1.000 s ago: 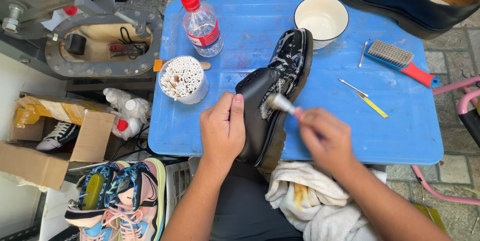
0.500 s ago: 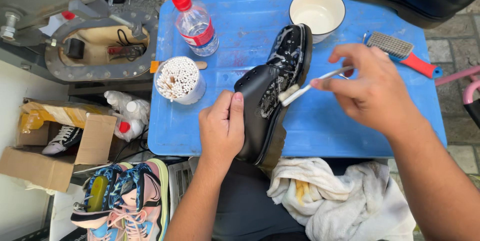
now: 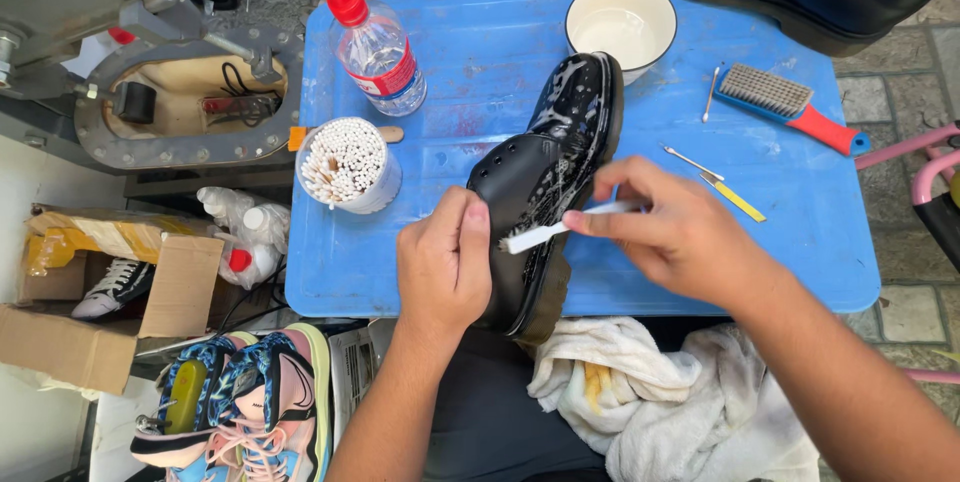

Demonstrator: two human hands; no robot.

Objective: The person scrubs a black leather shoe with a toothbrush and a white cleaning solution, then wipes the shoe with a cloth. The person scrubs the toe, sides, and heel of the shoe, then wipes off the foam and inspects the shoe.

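Left hand (image 3: 443,264) curls, fingers folded, thumb pressed forward; right hand (image 3: 683,235) reaches in from the right, its grip pinched tight, forearm angled.

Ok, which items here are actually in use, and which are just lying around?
In use: black shoe, steadied by the left hand; small white brush, held in the right hand.

Lying about: white bowl, water bottle, cup of swabs, red-handled brush, white towel.

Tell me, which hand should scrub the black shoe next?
Probably the right hand: its fingers already pinch the small white brush, bristles touching the black shoe. The left hand grips the shoe's side, steadying it.
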